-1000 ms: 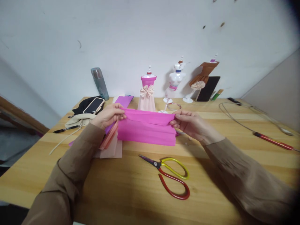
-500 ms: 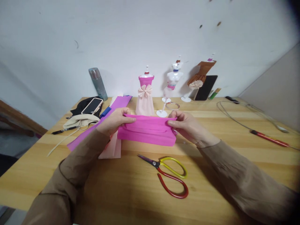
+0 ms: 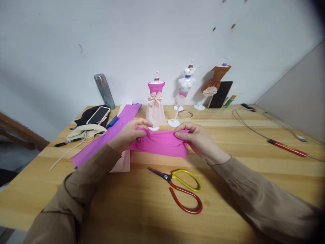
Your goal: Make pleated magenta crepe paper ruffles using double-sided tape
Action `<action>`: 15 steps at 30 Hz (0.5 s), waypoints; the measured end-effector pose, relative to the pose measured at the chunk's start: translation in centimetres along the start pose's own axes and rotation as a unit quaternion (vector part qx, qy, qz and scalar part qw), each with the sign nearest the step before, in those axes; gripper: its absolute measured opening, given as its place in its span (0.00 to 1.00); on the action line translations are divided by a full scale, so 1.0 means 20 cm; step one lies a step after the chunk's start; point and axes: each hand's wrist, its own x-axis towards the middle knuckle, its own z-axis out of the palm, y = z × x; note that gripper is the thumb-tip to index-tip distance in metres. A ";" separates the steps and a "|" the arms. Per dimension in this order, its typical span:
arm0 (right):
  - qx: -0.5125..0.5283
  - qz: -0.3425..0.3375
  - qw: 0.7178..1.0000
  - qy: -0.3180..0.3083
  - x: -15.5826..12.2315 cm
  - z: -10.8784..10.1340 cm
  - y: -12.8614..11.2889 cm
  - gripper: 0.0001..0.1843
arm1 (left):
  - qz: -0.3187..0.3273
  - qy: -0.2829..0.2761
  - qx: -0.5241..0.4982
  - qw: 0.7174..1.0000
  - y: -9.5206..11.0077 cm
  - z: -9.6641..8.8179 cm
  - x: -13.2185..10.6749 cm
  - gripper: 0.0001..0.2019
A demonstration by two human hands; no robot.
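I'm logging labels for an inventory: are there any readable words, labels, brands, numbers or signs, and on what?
No text can be read.
Pink sheet and scissors: no lettering shows.
Grey bottle and red pen-like tool: any marking is too small or blurred to read.

On the table [image 3: 236, 217], the scissors [image 3: 166, 176] lie at the near centre. Beyond them is the sheet [image 3: 159, 145], with the left hand [image 3: 129, 134] at its left end and the right hand [image 3: 199, 139] at its right. The left mannequin [image 3: 155, 115] stands behind the sheet; the right mannequin [image 3: 215, 79] stands farther right, before the tablet [image 3: 222, 96]. At the far left is the bottle [image 3: 104, 91], with the phone [image 3: 98, 116], then the pouch [image 3: 86, 131], nearer. The corded tool [image 3: 286, 148] lies on the right side
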 end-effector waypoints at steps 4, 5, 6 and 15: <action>0.037 0.014 0.999 -0.002 -0.02 0.03 0.01 0.10 | -0.025 0.009 -0.059 0.998 -0.02 0.04 0.01 0.08; 0.038 0.012 0.999 -0.001 -0.02 0.03 0.01 0.10 | -0.027 0.001 -0.059 0.998 -0.02 0.05 0.00 0.07; 0.037 0.009 0.999 0.000 -0.02 0.03 0.01 0.10 | -0.026 -0.012 -0.051 0.998 -0.02 0.05 0.00 0.08; -0.025 -0.036 0.999 -0.013 -0.04 0.04 0.00 0.09 | -0.038 -0.061 0.028 0.997 -0.01 0.04 -0.01 0.15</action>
